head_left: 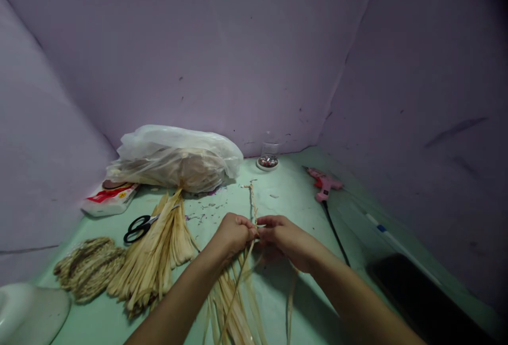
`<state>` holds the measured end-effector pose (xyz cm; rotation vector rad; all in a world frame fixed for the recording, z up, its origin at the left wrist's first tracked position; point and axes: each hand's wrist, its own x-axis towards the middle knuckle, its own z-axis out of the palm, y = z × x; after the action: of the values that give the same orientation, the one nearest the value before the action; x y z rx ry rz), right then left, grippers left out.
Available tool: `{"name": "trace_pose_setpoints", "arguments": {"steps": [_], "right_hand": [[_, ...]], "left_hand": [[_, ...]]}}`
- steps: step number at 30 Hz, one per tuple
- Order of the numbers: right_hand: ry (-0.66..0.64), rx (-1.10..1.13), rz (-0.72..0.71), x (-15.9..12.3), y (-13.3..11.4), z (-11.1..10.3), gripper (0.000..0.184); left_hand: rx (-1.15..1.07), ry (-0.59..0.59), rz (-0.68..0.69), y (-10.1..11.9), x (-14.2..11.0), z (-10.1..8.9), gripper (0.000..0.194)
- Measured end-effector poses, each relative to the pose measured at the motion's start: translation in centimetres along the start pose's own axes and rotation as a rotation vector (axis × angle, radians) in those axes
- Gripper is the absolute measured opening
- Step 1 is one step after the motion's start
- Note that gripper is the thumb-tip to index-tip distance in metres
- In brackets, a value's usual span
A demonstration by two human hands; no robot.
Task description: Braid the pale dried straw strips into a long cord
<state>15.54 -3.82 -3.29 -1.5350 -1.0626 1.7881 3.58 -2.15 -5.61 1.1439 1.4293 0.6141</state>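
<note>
My left hand (239, 230) and my right hand (280, 235) meet at the middle of the table, fingertips pinched on a thin braid of dried plant fibre (251, 199). The finished-looking length of braid runs away from me along the tabletop. Loose pale strips (254, 297) trail from the fingers toward me, one hanging under my right hand. Beneath my left forearm lies a bundle of long flat strips (234, 308). The exact crossing of the strands is hidden by my fingertips.
Left: a bunch of dried strips (148, 260), black-handled scissors (137, 228), a coiled braided rope (90, 268), a red-and-white packet (111, 199). Behind: a plastic bag (178, 157) and a small clear container (269, 161). Right: a pink glue gun (324, 183) with black cord, a dark flat object (420, 297).
</note>
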Motion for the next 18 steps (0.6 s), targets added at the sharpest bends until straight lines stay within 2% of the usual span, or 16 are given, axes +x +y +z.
{"name": "trace_pose_setpoints", "arguments": {"steps": [4,6,8,10,12,14,18], "right_hand": [[-0.100,-0.169,-0.071,0.7,0.7,-0.4,0.013],[0.006,-0.322,-0.171,1.2,0.9,-1.1,0.013],[0.191,-0.423,-0.246,1.3,0.8,-1.5,0.016],[0.262,-0.386,-0.207,1.0,0.4,-1.4,0.029],[0.173,-0.234,-0.074,0.4,0.0,-0.8,0.043],[0.066,-0.079,0.024,0.1,-0.1,0.0,0.046],[-0.003,-0.061,0.025,1.0,0.9,0.8,0.011]], "left_hand": [[0.024,0.016,0.006,0.0,0.0,0.0,0.007],[0.005,0.009,0.001,-0.1,0.0,-0.1,0.007],[-0.010,-0.002,0.005,-0.2,0.0,-0.1,0.007],[0.001,0.000,0.022,-0.4,0.1,-0.1,0.006],[0.032,0.014,0.043,-0.6,0.2,-0.1,0.006],[0.061,0.029,0.051,-0.8,0.3,-0.1,0.006],[0.092,0.038,0.061,-0.9,0.4,0.0,0.010]]}}
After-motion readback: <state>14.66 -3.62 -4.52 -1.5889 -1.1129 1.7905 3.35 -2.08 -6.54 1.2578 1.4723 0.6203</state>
